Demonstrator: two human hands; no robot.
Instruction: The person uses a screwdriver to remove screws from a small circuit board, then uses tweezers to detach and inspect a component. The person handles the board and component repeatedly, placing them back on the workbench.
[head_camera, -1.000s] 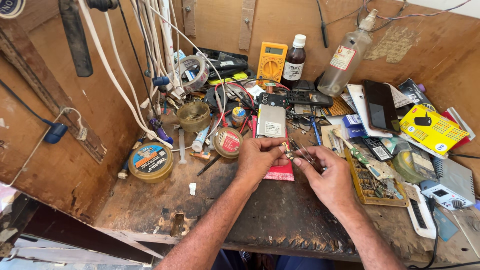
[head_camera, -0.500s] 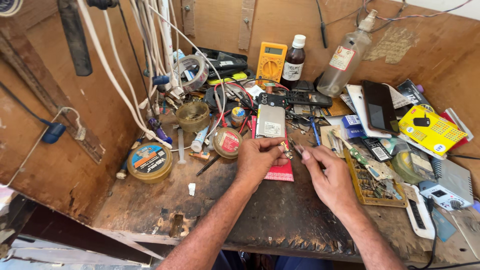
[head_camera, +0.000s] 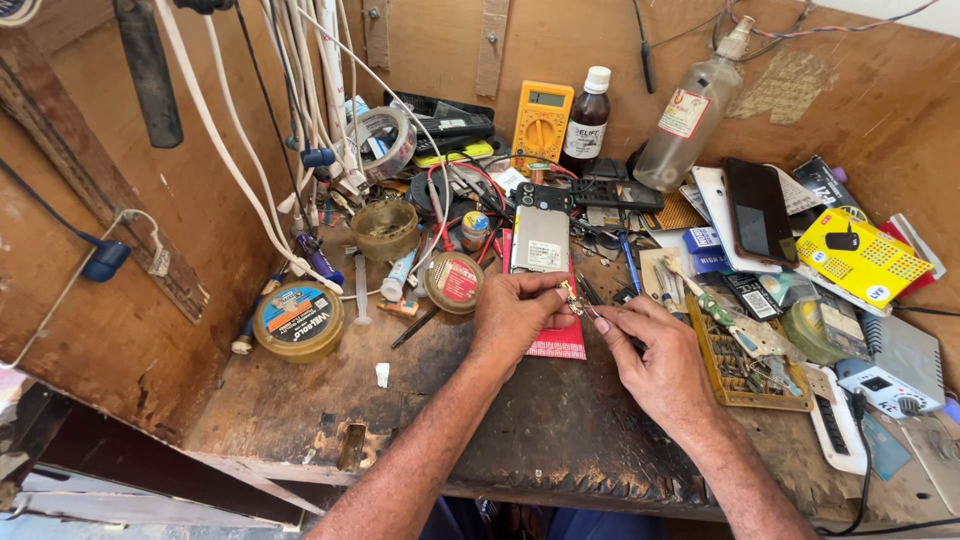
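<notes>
Your left hand (head_camera: 515, 318) pinched a small metal part (head_camera: 572, 297), tiny and shiny, thumb and forefinger closed on it, just above a red cloth pad (head_camera: 562, 342) at the middle of the bench. Your right hand (head_camera: 660, 362) sat just right of it, fingertips (head_camera: 605, 316) meeting the same part; whether it gripped a thin tool or only touched, you couldn't tell, too small. Hands were close together, almost touching.

Workbench (head_camera: 560, 430) was dark, scorched, pitted wood, rough near edge with a rectangular notch. Opened phone (head_camera: 540, 240), flat grey slab, lay just far of your hands. Round yellow tin (head_camera: 298, 320) with blue label sat left, smaller round tin (head_camera: 455, 282) between it and the phone. Yellow multimeter (head_camera: 541, 124) leaned on the far plywood wall, brown glass bottle (head_camera: 584, 124) beside it, clear plastic bottle (head_camera: 690, 120) tilted further right. Yellow parts tray (head_camera: 745, 375), shallow, sat just right of your right hand. Black phone (head_camera: 760, 212), glossy, lay far right. White cables (head_camera: 225, 150) hung at far left, tops cut off. Small clutter around the phone was too tangled to make out
</notes>
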